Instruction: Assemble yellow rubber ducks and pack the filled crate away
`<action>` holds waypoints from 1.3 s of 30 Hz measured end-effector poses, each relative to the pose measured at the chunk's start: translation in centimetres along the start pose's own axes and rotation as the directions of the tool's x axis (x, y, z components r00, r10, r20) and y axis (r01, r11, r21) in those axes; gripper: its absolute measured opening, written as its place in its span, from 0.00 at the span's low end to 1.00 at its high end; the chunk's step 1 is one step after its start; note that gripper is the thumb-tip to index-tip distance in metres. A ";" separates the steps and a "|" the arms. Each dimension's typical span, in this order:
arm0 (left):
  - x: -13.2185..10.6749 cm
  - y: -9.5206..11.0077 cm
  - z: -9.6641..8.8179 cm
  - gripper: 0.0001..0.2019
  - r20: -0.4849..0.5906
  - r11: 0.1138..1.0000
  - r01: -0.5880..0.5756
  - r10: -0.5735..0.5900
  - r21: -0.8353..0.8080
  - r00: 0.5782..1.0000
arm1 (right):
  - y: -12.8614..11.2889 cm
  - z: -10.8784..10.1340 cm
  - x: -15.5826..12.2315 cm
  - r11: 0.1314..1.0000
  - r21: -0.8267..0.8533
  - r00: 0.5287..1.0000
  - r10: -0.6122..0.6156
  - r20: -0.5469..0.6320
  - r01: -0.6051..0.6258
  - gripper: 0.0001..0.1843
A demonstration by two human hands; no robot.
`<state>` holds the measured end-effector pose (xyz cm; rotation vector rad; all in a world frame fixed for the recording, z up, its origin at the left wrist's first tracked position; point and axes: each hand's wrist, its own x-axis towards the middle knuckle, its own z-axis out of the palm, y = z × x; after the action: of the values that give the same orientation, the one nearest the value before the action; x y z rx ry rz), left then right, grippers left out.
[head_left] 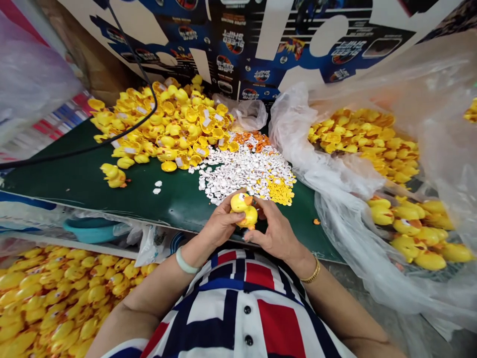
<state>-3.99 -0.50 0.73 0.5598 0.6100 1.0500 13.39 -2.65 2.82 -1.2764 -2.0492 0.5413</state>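
Note:
Close to the front edge of the green tabletop, a yellow toy duck (pixel 249 217) with an orange beak and white eyes is between my two hands. My left hand (pixel 222 222) grips its left side, the thumb across the front of the body. On the other side my right hand (pixel 276 229) curls around the duck, with the thumb low near its base and the fingers behind; those fingertips are partly hidden. Just beyond the hands lies a spread of small white eye pieces (pixel 242 171), bordered by small flat yellow pieces (pixel 281 191) and orange pieces (pixel 255 141).
A large heap of yellow duck parts (pixel 175 119) covers the back left, crossed by a black cable (pixel 122 133). One duck (pixel 114 175) stands apart at left. Clear plastic bags (pixel 298 144) with yellow parts sit right. Below left are many ducks (pixel 63 293) and a teal basin (pixel 89 229).

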 end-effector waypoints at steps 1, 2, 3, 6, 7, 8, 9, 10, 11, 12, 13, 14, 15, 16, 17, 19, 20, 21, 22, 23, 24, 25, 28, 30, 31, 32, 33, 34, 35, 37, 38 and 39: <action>0.0 0.0 0.1 0.32 -0.002 1.000 0.015 -0.015 -0.015 1.000 | -0.2 0.1 -0.1 0.999 -0.039 1.000 0.000 -0.002 0.000 0.39; -0.1 0.0 0.3 0.32 -0.001 1.000 0.023 -0.023 -0.009 1.000 | -0.5 0.3 -0.3 0.996 -0.084 1.000 0.002 -0.011 -0.003 0.35; -0.1 0.0 0.5 0.33 0.002 1.000 0.022 -0.022 0.011 1.000 | -0.7 0.5 -0.3 0.991 -0.136 1.000 0.005 -0.025 -0.009 0.32; 0.0 -0.1 1.4 0.31 -0.009 0.993 -0.038 0.039 0.113 0.999 | -1.4 0.6 -0.2 0.950 -0.313 1.000 0.005 -0.031 -0.014 0.30; 0.2 -0.1 1.7 0.29 -0.030 0.988 -0.061 0.066 0.141 0.997 | -1.5 0.5 -0.2 0.932 -0.363 1.000 -0.004 -0.014 -0.001 0.33; 0.5 0.0 2.0 0.26 -0.064 0.984 -0.080 0.091 0.156 0.994 | -1.6 0.4 -0.1 0.918 -0.395 1.000 -0.016 0.002 0.016 0.37; 0.7 0.0 2.3 0.22 -0.103 0.983 -0.097 0.114 0.157 0.988 | -1.6 0.3 0.0 0.912 -0.409 1.000 -0.027 0.012 0.030 0.40; 1.0 0.0 2.5 0.20 -0.136 0.983 -0.112 0.132 0.148 0.982 | -1.5 0.2 0.0 0.911 -0.410 0.999 -0.034 0.010 0.035 0.43; 1.3 0.0 2.8 0.18 -0.158 0.984 -0.121 0.142 0.132 0.977 | -1.5 0.2 0.0 0.913 -0.406 0.999 -0.038 0.000 0.034 0.45; 1.5 0.0 2.9 0.17 -0.172 0.985 -0.127 0.146 0.116 0.974 | -1.4 0.3 -0.1 0.916 -0.400 0.999 -0.038 -0.010 0.031 0.45; 1.6 0.0 3.1 0.17 -0.182 0.986 -0.130 0.147 0.104 0.972 | -1.4 0.4 -0.1 0.918 -0.395 0.999 -0.040 -0.020 0.029 0.43; 1.7 -0.1 3.2 0.17 -0.191 0.986 -0.131 0.149 0.100 0.970 | -1.3 0.6 -0.3 0.919 -0.392 0.999 -0.047 -0.025 0.033 0.40; 1.8 -0.2 3.3 0.17 -0.204 0.986 -0.134 0.153 0.100 0.967 | -1.4 0.8 -0.4 0.919 -0.393 0.998 -0.059 -0.027 0.044 0.37; 1.8 -0.3 3.4 0.16 -0.218 0.985 -0.138 0.157 0.102 0.963 | -1.4 1.0 -0.5 0.916 -0.397 0.997 -0.072 -0.029 0.055 0.34; 1.8 -0.5 3.5 0.16 -0.227 0.984 -0.143 0.163 0.103 0.960 | -1.5 1.1 -0.6 0.913 -0.403 0.996 -0.085 -0.034 0.064 0.31; 1.8 -0.7 3.5 0.15 -0.233 0.984 -0.149 0.168 0.098 0.958 | -1.6 1.4 -0.7 0.907 -0.416 0.994 -0.099 -0.051 0.069 0.28; 1.9 -0.9 3.5 0.15 -0.230 0.985 -0.146 0.163 0.092 0.959 | -1.6 1.5 -0.7 0.906 -0.418 0.994 -0.098 -0.054 0.067 0.27; 1.9 -0.9 3.4 0.15 -0.229 0.987 -0.138 0.154 0.085 0.961 | -1.5 1.5 -0.7 0.908 -0.415 0.994 -0.090 -0.053 0.060 0.27; 2.0 -0.9 3.3 0.16 -0.229 0.989 -0.126 0.140 0.073 0.963 | -1.4 1.4 -0.6 0.912 -0.406 0.996 -0.077 -0.046 0.052 0.26; 2.0 -0.8 3.2 0.18 -0.229 0.993 -0.109 0.119 0.056 0.966 | -1.2 1.3 -0.6 0.919 -0.393 0.998 -0.061 -0.033 0.043 0.27; 2.0 -0.7 3.1 0.20 -0.226 0.996 -0.081 0.086 0.032 0.970 | -1.0 1.2 -0.6 0.926 -0.375 0.999 -0.045 -0.018 0.035 0.28; 1.9 -0.5 2.9 0.23 -0.214 0.999 -0.043 0.044 0.006 0.976 | -0.8 1.0 -0.5 0.935 -0.352 0.999 -0.034 -0.005 0.030 0.30; 1.3 0.1 2.1 0.33 -0.121 0.998 0.059 -0.060 -0.009 0.991 | -0.3 0.5 -0.4 0.971 -0.234 0.999 -0.038 0.016 0.041 0.32; 0.8 0.4 1.3 0.32 -0.061 0.994 0.022 -0.015 0.108 0.998 | -0.1 0.4 -0.3 0.991 -0.119 0.997 -0.063 0.045 0.068 0.33; 0.6 0.5 0.9 0.32 -0.039 0.978 -0.037 0.046 0.205 0.998 | 0.0 0.5 -0.3 0.995 -0.065 0.995 -0.077 0.063 0.082 0.36; 0.4 0.6 0.5 0.32 -0.021 0.941 -0.108 0.121 0.321 0.992 | 0.1 0.6 -0.3 0.996 -0.020 0.993 -0.091 0.077 0.092 0.38; 0.3 0.7 0.2 0.33 0.008 0.877 -0.180 0.197 0.445 0.980 | 0.2 0.7 -0.2 0.995 0.009 0.992 -0.098 0.086 0.097 0.39; 0.2 0.9 -0.1 0.33 0.061 0.788 -0.250 0.263 0.562 0.963 | 0.3 0.9 -0.2 0.995 0.021 0.991 -0.099 0.089 0.098 0.38; 0.1 1.2 -0.3 0.33 0.135 0.679 -0.318 0.309 0.662 0.941 | 0.5 1.1 -0.3 0.995 0.015 0.991 -0.102 0.090 0.101 0.35; -0.1 1.9 -0.4 0.32 0.297 0.458 -0.426 0.328 0.780 0.897 | 1.0 1.5 -0.5 0.990 -0.034 0.987 -0.131 0.092 0.135 0.28; -0.2 2.2 -0.4 0.31 0.358 0.374 -0.461 0.315 0.805 0.879 | 1.2 1.6 -0.6 0.983 -0.067 0.982 -0.161 0.095 0.168 0.26; -0.4 2.4 -0.3 0.30 0.393 0.320 -0.480 0.300 0.817 0.869 | 1.4 1.7 -0.7 0.974 -0.098 0.976 -0.194 0.099 0.204 0.24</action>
<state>-5.81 0.15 2.29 1.8588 0.9044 1.0371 13.26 -2.71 0.55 -1.1066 -2.2766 0.4061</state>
